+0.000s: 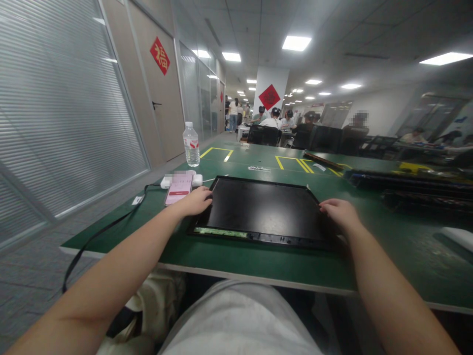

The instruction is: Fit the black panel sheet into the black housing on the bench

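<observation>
A black flat display panel (264, 207) lies on the green table in front of me, its dark screen facing up. A green strip (220, 231) runs along the left part of its near edge. My left hand (198, 200) is closed on the panel's left edge, its fingertips curled over the frame. At the right edge my right hand (338, 211) pinches the frame between thumb and fingers.
A phone (179, 188) and white adapter (197, 180) lie left of the panel, near a water bottle (191, 145). A black strap (107, 228) crosses the table's left edge. Long dark parts (402, 180) and a white object (458, 236) are right. People sit farther back.
</observation>
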`<action>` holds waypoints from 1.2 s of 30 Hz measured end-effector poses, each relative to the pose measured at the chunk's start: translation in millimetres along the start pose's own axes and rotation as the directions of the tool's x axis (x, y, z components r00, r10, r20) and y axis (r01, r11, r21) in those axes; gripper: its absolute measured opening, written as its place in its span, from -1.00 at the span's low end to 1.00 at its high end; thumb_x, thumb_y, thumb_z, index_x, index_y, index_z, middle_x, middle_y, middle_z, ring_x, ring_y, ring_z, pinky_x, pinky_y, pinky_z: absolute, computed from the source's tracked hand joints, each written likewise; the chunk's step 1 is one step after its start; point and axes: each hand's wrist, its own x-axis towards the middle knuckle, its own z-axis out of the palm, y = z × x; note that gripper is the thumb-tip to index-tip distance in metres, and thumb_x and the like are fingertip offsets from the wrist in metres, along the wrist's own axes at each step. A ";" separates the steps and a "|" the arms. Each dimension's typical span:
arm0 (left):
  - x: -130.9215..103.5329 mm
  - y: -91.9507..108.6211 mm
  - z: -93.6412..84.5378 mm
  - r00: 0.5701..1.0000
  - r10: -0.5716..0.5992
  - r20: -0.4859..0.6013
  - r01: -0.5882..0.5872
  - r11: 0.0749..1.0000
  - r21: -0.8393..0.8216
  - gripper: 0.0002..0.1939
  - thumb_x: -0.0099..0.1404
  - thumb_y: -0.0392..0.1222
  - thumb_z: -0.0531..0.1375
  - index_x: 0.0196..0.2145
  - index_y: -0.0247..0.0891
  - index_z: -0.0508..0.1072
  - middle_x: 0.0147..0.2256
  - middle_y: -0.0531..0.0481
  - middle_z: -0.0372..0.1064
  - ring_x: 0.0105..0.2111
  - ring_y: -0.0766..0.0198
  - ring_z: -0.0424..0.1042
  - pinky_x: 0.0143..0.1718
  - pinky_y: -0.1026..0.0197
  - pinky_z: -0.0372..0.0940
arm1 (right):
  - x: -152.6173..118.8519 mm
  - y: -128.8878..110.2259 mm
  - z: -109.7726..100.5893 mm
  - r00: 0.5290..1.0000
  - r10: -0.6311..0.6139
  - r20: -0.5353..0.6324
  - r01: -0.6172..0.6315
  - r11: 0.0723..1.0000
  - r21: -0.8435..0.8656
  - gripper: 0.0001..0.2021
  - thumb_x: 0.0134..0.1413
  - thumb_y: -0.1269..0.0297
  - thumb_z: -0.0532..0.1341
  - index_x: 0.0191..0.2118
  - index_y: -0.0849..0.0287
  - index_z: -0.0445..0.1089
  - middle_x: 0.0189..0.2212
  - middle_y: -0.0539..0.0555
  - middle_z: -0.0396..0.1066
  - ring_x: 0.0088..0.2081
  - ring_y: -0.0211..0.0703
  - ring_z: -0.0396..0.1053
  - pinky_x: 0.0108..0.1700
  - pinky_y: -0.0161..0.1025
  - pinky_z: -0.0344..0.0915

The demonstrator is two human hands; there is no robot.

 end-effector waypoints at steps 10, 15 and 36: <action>3.0 0.2 0.4 0.999 -0.019 0.035 0.017 0.998 0.066 -0.49 0.22 -0.42 -0.02 0.03 -0.44 0.54 0.10 -0.30 0.41 0.11 0.03 0.40 0.19 0.18 0.21 | 5.7 6.3 3.2 0.999 0.005 0.040 -0.001 0.993 -0.116 -0.75 -0.03 0.32 0.24 -0.24 0.13 0.63 -0.24 0.13 0.59 -0.24 -0.02 0.48 -0.25 -0.23 0.31; 4.1 -1.0 -0.2 0.999 -0.004 0.035 0.001 0.996 0.094 -0.47 0.18 -0.45 -0.01 0.05 -0.48 0.53 0.09 -0.34 0.42 0.11 0.02 0.39 0.19 0.17 0.21 | 11.3 12.5 8.0 0.995 0.017 0.101 -0.006 0.994 -0.112 -0.72 -0.04 0.37 0.23 -0.20 0.16 0.63 -0.22 0.15 0.59 -0.25 -0.04 0.50 -0.22 -0.24 0.35; 1.7 -4.3 0.8 1.000 -0.009 0.017 0.009 1.000 -0.015 -0.43 0.15 -0.40 0.02 0.09 -0.44 0.50 0.14 -0.30 0.37 0.17 -0.01 0.34 0.24 0.13 0.17 | 15.2 22.2 13.5 0.980 0.064 0.186 -0.072 0.997 0.035 -0.53 -0.15 0.59 0.16 -0.07 0.23 0.58 -0.30 0.16 0.58 -0.41 -0.14 0.48 -0.37 -0.30 0.35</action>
